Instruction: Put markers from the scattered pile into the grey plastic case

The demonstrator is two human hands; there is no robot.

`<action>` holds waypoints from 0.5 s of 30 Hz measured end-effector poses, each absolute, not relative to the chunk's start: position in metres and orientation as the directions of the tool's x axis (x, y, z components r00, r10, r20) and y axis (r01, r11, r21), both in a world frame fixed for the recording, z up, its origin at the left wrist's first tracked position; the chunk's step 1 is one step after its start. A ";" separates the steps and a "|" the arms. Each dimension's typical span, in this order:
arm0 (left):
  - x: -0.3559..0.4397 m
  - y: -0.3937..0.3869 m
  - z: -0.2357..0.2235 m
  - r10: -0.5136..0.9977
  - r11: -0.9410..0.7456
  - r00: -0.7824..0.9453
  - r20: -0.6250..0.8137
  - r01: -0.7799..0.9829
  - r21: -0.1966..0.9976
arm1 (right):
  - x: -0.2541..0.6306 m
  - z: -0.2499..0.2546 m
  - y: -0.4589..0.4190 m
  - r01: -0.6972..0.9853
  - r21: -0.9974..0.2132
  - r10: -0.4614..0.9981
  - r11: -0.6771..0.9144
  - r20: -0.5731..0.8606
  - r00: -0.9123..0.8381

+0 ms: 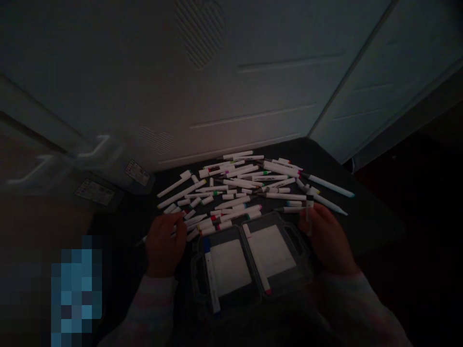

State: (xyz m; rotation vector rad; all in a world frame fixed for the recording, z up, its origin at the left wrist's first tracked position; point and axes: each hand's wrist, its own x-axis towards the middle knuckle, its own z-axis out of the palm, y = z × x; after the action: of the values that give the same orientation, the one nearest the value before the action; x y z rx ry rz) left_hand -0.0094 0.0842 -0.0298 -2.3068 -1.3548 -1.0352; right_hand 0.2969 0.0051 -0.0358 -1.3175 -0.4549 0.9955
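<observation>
The scene is dim. A heap of white marker pens (238, 188) with coloured caps lies spread over a dark table (361, 217). In front of it an open clear case (249, 262) lies flat, with one blue-capped marker (211, 274) in its left half and one pink-tipped marker (257, 260) in its right half. My left hand (164, 243) rests at the heap's near left edge, fingers curled onto markers there. My right hand (325, 233) is at the case's right edge, fingers pinched on a small white marker (309, 208) held upright.
White panelled doors (235, 96) stand right behind the table. Two flat packets with printed labels (108, 185) lie at the left. A pixelated patch covers the lower left. The table's right corner (394, 226) drops into darkness.
</observation>
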 end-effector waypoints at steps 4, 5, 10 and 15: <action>-0.008 0.084 -0.029 0.659 -0.541 0.331 0.676 0.832 0.120 | 0.294 -0.035 0.003 -0.319 -0.942 0.785 -0.107 -0.277 0.554; -0.008 0.084 -0.029 0.663 -0.542 0.333 0.670 0.832 0.123 | 0.293 -0.034 0.002 -0.302 -0.944 0.783 -0.130 -0.285 0.553; -0.007 0.081 -0.028 0.724 -0.528 0.333 0.605 0.831 0.175 | 0.289 -0.032 -0.003 -0.218 -0.947 0.750 -0.237 -0.321 0.578; 0.004 0.084 -0.023 0.763 -0.537 0.415 0.495 0.834 0.128 | 0.287 -0.026 -0.005 -0.212 -0.928 0.702 -0.306 -0.370 0.608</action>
State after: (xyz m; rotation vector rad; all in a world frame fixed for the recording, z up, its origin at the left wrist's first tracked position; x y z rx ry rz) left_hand 0.0038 0.0844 -0.0231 -2.5238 -1.4339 -0.7709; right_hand 0.2875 -0.0045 -0.0257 -1.6450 -0.4134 0.9570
